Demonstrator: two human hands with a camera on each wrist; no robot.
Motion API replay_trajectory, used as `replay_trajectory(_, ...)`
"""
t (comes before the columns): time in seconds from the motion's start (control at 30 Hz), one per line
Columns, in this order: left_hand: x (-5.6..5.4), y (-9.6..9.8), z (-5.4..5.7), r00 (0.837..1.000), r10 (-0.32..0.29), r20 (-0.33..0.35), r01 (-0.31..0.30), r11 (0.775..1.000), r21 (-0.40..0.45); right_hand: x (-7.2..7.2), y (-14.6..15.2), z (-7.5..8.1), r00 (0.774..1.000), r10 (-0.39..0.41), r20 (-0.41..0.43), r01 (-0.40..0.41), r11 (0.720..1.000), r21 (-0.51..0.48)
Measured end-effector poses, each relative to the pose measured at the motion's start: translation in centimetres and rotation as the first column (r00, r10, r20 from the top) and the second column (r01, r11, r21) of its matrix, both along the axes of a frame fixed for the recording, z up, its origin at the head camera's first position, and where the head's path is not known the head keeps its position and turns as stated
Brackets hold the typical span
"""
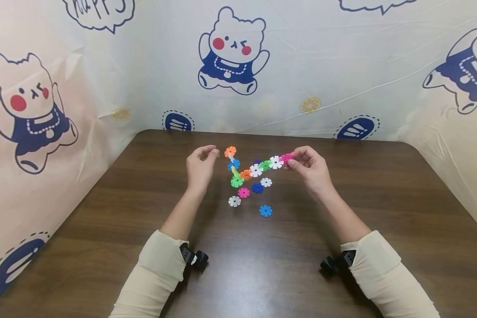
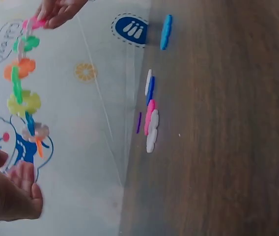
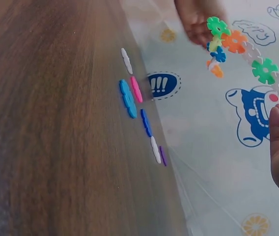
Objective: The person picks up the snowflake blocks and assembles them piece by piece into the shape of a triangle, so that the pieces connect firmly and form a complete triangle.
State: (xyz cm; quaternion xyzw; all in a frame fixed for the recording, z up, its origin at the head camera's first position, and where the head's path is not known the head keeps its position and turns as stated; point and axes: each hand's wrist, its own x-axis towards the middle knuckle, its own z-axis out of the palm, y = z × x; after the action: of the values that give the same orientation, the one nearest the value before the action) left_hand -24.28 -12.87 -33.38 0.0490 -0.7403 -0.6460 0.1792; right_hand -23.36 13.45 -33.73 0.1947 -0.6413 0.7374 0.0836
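Observation:
A chain of slotted plastic snowflake discs is held up above the table, running through white, green and orange discs to a bend at a light green disc. My right hand pinches the pink disc at the chain's right end. From the bend the chain turns off past a blue disc to an orange end disc. My left hand is beside that end, its fingers apart from the disc and bent loosely with nothing in them; the left wrist view shows the gap.
Loose discs lie on the brown table below the chain: white, pink, dark blue, another white and light blue. A purple disc lies farther back. Behind the table hangs a printed cloth.

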Motion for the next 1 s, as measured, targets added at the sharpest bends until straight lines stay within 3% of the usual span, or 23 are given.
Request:
replay_trajectory(0.07, -0.4, -0.3, -0.1, 0.989, -0.029, 0.146, 0.018, 0.997, 0.07, 0.2, 0.0, 0.1, 1.0, 0.0, 0.001, 0.0, 1.0, 0.001)
replay_trajectory(0.17, -0.8, -0.5, 0.0, 0.951, -0.117, 0.288, 0.058, 0.977, 0.205, 0.6, -0.1, 0.3, 1.0, -0.008, -0.005, 0.008, 1.0, 0.015)
replay_trajectory(0.27, -1.1, -0.6, 0.2, 0.91, -0.202, 0.363, 0.075, 0.939, 0.335, 0.9, -0.3, 0.5, 1.0, -0.005, -0.015, 0.005, 1.0, 0.026)
replay_trajectory(0.37, -1.3, -0.7, 0.4, 0.873, -0.249, 0.418, 0.055, 0.904, 0.424, 1.2, -0.4, 0.6, 1.0, 0.007, -0.019, -0.007, 0.999, 0.034)
replay_trajectory(0.5, -1.4, -0.7, 0.6, 0.845, -0.279, 0.457, 0.043, 0.886, 0.462, 1.3, -0.5, 0.6, 1.0, 0.013, -0.011, -0.013, 0.999, 0.044)
replay_trajectory(0.67, -1.3, -0.6, 0.7, 0.837, -0.299, 0.457, 0.083, 0.897, 0.435, 1.3, -0.3, 0.4, 1.0, 0.012, 0.001, -0.012, 0.998, 0.055)
replay_trajectory(0.8, -1.0, -0.6, 0.7, 0.848, -0.295, 0.44, 0.113, 0.912, 0.394, 1.2, -0.2, 0.2, 1.0, 0.015, 0.009, -0.016, 0.999, 0.049)
replay_trajectory(0.9, -0.7, -0.7, 0.8, 0.864, -0.279, 0.418, 0.117, 0.92, 0.374, 1.1, -0.1, 0.1, 1.0, 0.016, 0.014, -0.017, 0.999, 0.041)
replay_trajectory(1.0, -0.5, -0.8, 0.8, 0.897, -0.261, 0.357, 0.114, 0.916, 0.384, 0.9, 0.0, -0.1, 1.0, 0.017, 0.019, -0.017, 0.999, 0.039)
